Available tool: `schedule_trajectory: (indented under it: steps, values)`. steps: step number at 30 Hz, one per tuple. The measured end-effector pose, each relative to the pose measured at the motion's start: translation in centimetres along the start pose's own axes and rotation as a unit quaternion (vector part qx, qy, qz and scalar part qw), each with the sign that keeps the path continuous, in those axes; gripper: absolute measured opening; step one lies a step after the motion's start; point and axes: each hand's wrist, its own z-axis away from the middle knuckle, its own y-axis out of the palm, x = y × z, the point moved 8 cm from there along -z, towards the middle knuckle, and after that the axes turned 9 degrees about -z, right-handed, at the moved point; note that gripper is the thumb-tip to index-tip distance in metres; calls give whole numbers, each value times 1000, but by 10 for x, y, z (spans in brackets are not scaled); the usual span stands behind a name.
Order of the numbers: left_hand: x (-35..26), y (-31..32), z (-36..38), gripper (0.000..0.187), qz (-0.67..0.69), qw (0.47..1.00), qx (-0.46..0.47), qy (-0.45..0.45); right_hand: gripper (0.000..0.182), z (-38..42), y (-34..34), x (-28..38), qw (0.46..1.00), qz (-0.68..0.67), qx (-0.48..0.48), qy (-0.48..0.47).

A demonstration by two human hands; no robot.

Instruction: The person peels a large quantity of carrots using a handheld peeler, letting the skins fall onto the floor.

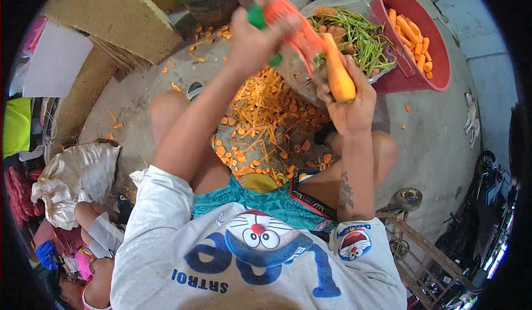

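Observation:
My left hand (252,41) is closed around an orange-red and green peeler (296,30), smeared by motion, its far end close to the carrot. A peeled, bright orange carrot (339,77) lies in my right hand (354,105), its thick end toward me and its thin end by the peeler. Fingers wrap around the carrot from below and the right side. Below both hands, a heap of carrot peelings (269,107) and cut carrot ends (224,152) covers the floor between my legs.
A red bucket (379,32) with peeled carrots stands at upper right. Beside it is a clear plastic bag (388,76) of carrots and green stalks. A dark bin (208,5) stands at the top, near a wall. A person (100,277) is at lower left; a metal cart (426,254) is at lower right.

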Motion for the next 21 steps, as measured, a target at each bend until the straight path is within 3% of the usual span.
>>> schedule_trajectory:
  steps: [2, 3, 5, 7, 9, 10, 11, 14, 16, 17, 19, 21]
  values:
    - [-19, 19, 15, 20, -49, 997, 32, 40, 45, 0, -12, 6, 991, 26, -108, -72]
    - [-30, 23, 14, 20, -35, 996, 50, 63, 45, 4, -17, 8, 991, 26, -112, -71]
    - [-32, 17, 10, 20, -23, 994, 66, 83, 44, 8, 3, 3, 998, -21, 57, -11]
    - [-5, -24, -21, 22, 49, 999, -22, -3, 44, 5, 7, -2, 999, 19, 48, 0]
    - [4, -35, -27, 21, 50, 998, -47, -7, 43, 5, 22, -10, 984, -31, 163, 63]
    - [7, -40, -28, 20, 54, 996, -74, -13, 42, 5, 12, -9, 997, -11, 61, 37]
    - [11, -33, -20, 20, 54, 996, -74, -11, 42, 3, 12, -7, 997, -9, 63, 36]
    - [-8, 15, 14, 19, -41, 999, -10, -7, 44, -4, -11, 1, 996, -4, -80, -37]
    - [-39, 31, 22, 22, -23, 986, 48, 155, 44, -1, -6, 4, 998, 26, -40, -44]
    - [-35, 24, 18, 22, -24, 987, 47, 152, 44, 1, -4, 4, 998, 40, -16, -45]
    - [-1, -17, -13, 31, -36, 999, -9, -6, 45, 4, -2, -1, 999, 33, 34, -1]
    - [-5, -37, -30, 18, -11, 1000, -17, 19, 47, 6, -1, -7, 997, 13, 63, 43]
